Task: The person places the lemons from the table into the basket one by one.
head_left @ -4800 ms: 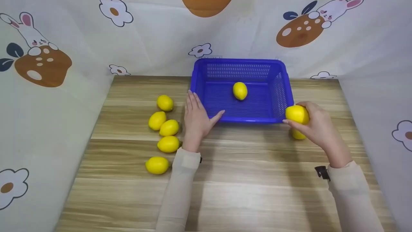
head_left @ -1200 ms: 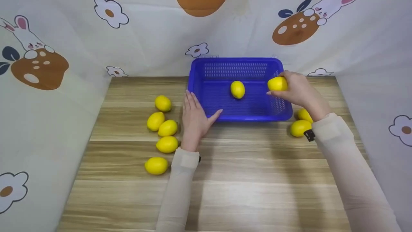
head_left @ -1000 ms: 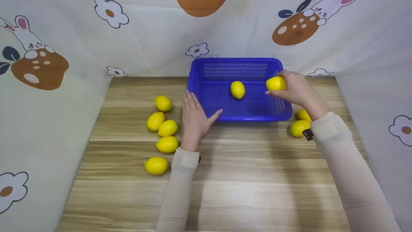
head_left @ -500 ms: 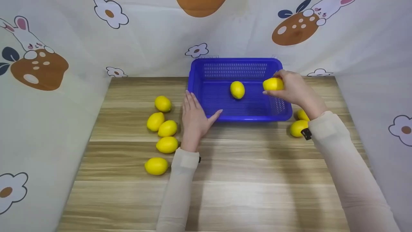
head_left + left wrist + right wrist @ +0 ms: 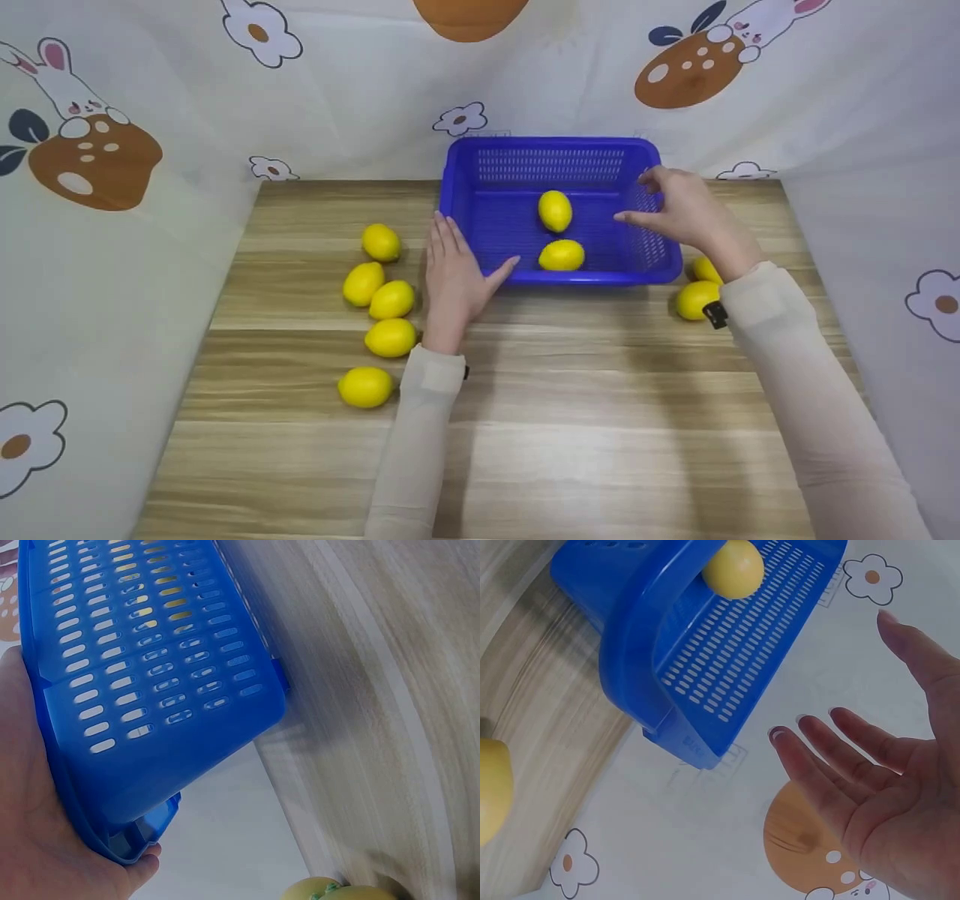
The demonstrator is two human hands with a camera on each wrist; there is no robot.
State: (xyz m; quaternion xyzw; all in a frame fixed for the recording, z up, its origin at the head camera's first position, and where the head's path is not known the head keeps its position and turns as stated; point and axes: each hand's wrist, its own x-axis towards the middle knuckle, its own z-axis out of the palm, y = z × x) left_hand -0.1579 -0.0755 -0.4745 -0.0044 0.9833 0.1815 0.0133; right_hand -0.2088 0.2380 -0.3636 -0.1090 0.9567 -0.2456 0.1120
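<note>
A blue plastic basket (image 5: 525, 278) with slotted walls stands at the back of the table. Inside it lie two lemons, the upright-lying lemon (image 5: 555, 211) near the middle and the sideways lemon (image 5: 562, 256) by the front wall. My left hand (image 5: 457, 274) rests against the basket's front-left corner, fingers straight along the left rim and thumb spread over the front rim. In the left wrist view the palm (image 5: 30, 795) is at the basket's rim. My right hand (image 5: 686, 210) hovers over the right rim, holding nothing; the right wrist view shows its fingers (image 5: 855, 742) spread.
Several lemons lie left of my left hand, among them a front lemon (image 5: 365, 387) and a back lemon (image 5: 381, 242). Two more, including this lemon (image 5: 697, 301), lie by my right sleeve (image 5: 780, 315). A printed cloth (image 5: 360, 90) surrounds the wooden table (image 5: 570, 420).
My right hand took a lemon from the right side, carried it over the basket and let it go; it now lies by the front wall. The left hand stayed on the basket.
</note>
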